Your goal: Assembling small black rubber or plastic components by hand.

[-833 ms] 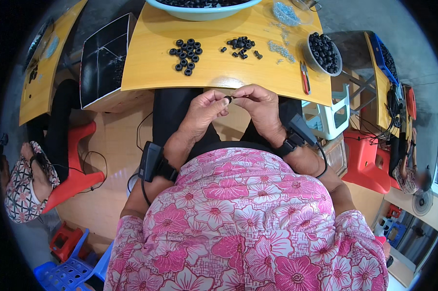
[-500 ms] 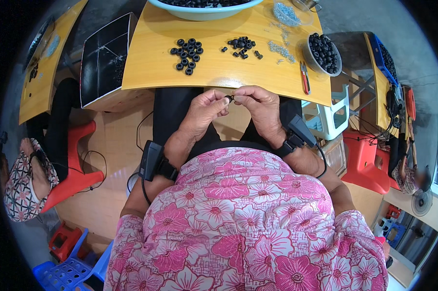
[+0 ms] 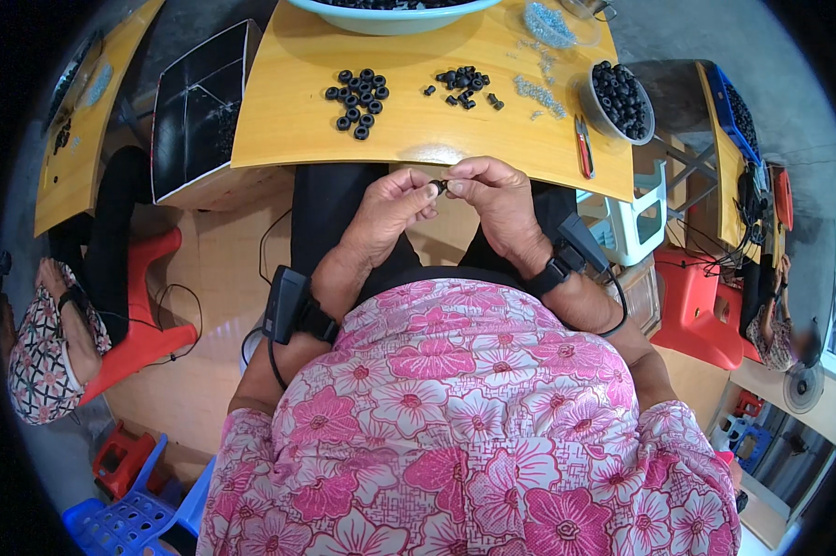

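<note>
Just off the table's near edge, my left hand (image 3: 392,210) and my right hand (image 3: 494,199) meet with their fingertips. Between them is a small black part (image 3: 439,186), pinched by the left thumb and forefinger; fingers hide most of it. The right thumb and forefinger are also closed at its side, and whether they grip this part or a second tiny piece is too small to tell. Beyond the hands on the yellow table (image 3: 288,120) lie a cluster of black ring-shaped parts (image 3: 360,96) and, to its right, a looser group of small black plugs (image 3: 462,83).
Clear, shiny little pieces (image 3: 538,93) lie right of the plugs, near red-handled pliers (image 3: 584,151) and a tub of black parts (image 3: 620,100). A light blue basin (image 3: 395,18) stands at the far edge. Left is a black-lined box (image 3: 200,120); people sit at both sides.
My hands stay together at the same spot, with only slight finger movement around the small black part. Nothing on the table has visibly moved.
</note>
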Tool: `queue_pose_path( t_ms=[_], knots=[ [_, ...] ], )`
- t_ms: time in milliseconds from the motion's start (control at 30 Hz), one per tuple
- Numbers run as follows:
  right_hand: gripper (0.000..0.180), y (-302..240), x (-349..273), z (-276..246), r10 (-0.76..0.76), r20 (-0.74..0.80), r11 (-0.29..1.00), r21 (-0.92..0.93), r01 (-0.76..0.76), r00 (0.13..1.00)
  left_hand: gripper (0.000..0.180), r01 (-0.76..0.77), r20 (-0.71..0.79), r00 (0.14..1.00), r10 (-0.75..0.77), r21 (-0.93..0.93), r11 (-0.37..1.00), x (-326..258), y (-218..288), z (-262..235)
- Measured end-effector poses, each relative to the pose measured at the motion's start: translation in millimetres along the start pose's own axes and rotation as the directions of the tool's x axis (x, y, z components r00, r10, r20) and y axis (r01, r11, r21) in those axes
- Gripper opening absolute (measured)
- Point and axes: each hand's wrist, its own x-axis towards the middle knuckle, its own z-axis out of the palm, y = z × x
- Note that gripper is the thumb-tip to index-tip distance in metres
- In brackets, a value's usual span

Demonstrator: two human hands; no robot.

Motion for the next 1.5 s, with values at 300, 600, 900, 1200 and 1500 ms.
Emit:
queue_pose_path(
  t_ms=[300,600,900,1200,1500],
  knots=[
    [0.016,-2.5,1.9,-3.0,0.038,0.073,0.998,0.046,-0.042,0.997,0.016,-0.007,-0.016,1.000,0.006,-0.020,1.000,-1.7,1.7,2.4],
    [0.020,-7.1,1.8,-3.2,0.101,0.151,0.988,0.103,-0.117,0.983,0.013,0.041,0.058,0.998,-0.036,-0.084,0.996,-2.4,2.4,0.0],
    [0.022,-11.3,3.2,-3.9,0.082,0.180,0.992,0.075,-0.097,0.980,0.011,0.030,0.067,0.997,-0.025,-0.074,0.997,-3.6,5.2,3.4],
    [0.022,-11.7,2.3,1.0,-0.039,0.110,0.993,-0.107,0.051,0.993,0.010,0.011,0.055,0.998,-0.006,-0.091,0.996,-1.2,1.8,0.7],
    [0.022,-5.6,-0.2,4.0,-0.090,0.073,0.988,-0.117,0.098,0.993,0.010,-0.002,0.041,0.999,0.006,-0.091,0.996,-1.8,2.8,1.9]
  ],
)
